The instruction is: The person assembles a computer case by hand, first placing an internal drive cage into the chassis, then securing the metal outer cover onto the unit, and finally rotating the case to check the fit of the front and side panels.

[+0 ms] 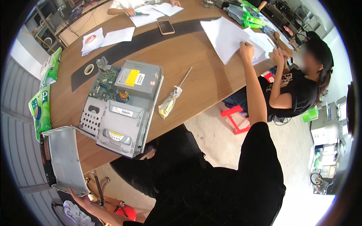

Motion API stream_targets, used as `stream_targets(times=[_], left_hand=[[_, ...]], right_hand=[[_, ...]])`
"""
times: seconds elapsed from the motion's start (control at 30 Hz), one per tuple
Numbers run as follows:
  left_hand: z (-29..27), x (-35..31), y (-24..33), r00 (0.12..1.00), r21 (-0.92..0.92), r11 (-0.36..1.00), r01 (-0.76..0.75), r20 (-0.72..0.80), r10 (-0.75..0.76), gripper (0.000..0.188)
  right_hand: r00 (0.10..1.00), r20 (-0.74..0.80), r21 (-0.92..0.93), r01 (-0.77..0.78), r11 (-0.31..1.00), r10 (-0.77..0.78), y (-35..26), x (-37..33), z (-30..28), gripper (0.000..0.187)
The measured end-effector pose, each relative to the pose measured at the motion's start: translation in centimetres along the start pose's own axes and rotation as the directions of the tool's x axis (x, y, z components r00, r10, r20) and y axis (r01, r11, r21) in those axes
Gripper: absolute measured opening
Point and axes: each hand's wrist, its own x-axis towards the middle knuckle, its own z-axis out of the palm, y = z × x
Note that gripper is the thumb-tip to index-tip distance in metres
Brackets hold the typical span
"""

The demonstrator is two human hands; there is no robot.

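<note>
My right hand (246,52) reaches forward over the table, its fingers closed on the edge of a white paper sheet (223,37). My left hand (80,198) grips the lower end of a grey metal computer case cover (65,160), which hangs tilted past the table's left edge; part of its fingers is hidden behind the metal. Between the hands lies the opened desktop computer case (122,141), with its power supply (136,78), a green circuit board (103,83) and drives showing. Right of the case is a screwdriver (185,77) beside a yellow-handled tool in clear plastic (168,105).
On the table (200,49) are a phone (166,27), a tape roll (89,69) and papers (118,36). Green packages (44,109) line the left edge. A person in black (290,90) sits at the right with papers; another person's hands (129,11) work across the table. A red stool (235,118) stands below.
</note>
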Motion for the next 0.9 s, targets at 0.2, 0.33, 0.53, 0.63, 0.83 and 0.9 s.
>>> stream_targets(times=[0.2,0.33,0.53,0.63,0.83,0.9], left_hand=[[-1.0,-1.0,-0.5,0.992,-0.155,0.988,0.014,-0.123,-0.033,0.052],[0.1,-1.5,-0.2,0.986,-0.138,0.99,0.0,-0.167,-0.023,0.038],[0.5,-1.0,-0.5,0.972,-0.435,0.897,-0.083,-0.235,-0.024,0.024],[2.3,-5.7,2.3,0.965,-0.507,0.862,-0.019,-0.234,-0.116,0.024],[2.9,-11.2,3.7,0.958,-0.509,0.857,-0.079,-0.276,-0.075,0.025],[3.4,-11.8,4.3,0.956,-0.54,0.835,-0.108,-0.288,-0.063,0.025]], right_hand=[[0.768,-0.215,-0.485,0.453,0.748,-0.604,2.0,-2.1,3.6,0.08],[0.67,0.058,-0.307,0.717,0.626,-0.74,-6.1,-13.8,3.7,0.053],[0.576,0.415,-0.042,0.786,0.617,-0.704,-6.1,-19.5,5.7,0.028],[0.488,0.392,-0.077,0.862,0.5,-0.78,-7.9,-19.4,5.1,0.031],[0.488,0.65,0.026,0.751,0.66,-0.582,-4.2,-12.9,11.7,0.056],[0.49,0.64,-0.069,0.804,0.591,-0.592,-1.0,-10.7,13.8,0.055]])
